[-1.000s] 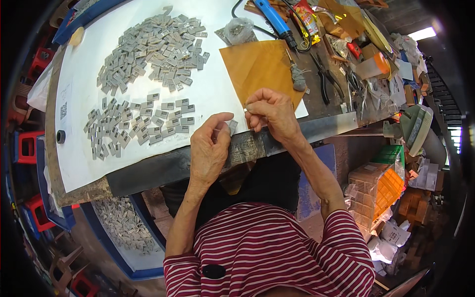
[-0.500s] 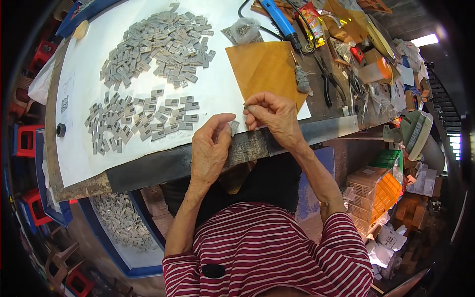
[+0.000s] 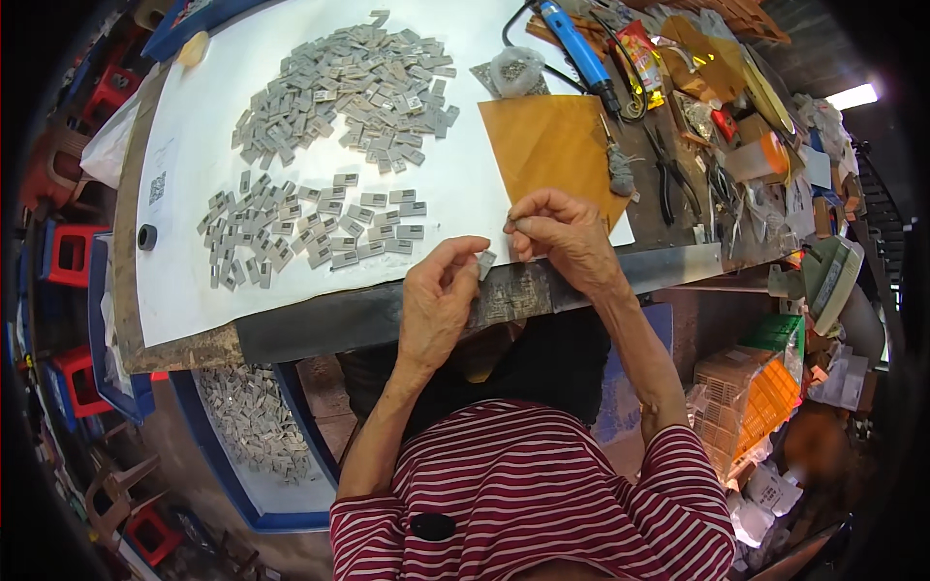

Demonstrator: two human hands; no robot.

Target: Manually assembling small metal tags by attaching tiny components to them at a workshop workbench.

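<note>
My left hand (image 3: 438,302) is closed at the table's near edge, with a small grey metal piece (image 3: 485,262) between thumb and fingers. Just right of it, my right hand (image 3: 573,244) pinches a tiny dark thing (image 3: 511,224) at the fingertips, too small to name. The two hands are apart, the right over the near edge of a brown paper sheet (image 3: 552,145). To the left, flat grey rectangular pieces (image 3: 320,228) lie spread on white paper (image 3: 184,290). Behind them a heap of similar pieces (image 3: 339,92) is piled up.
Beyond the brown sheet lie a clear bag of small parts (image 3: 516,72) and a blue corded hand tool (image 3: 573,44). Black-handled pliers (image 3: 668,179) rest at the right amid clutter. A blue-rimmed tray of grey pieces (image 3: 257,523) stands below the table. Orange crates (image 3: 741,407) are at lower right.
The whole scene has shifted a little to the right in the picture. Both hands keep nearly the same pose and hold, still side by side at the table's edge.
</note>
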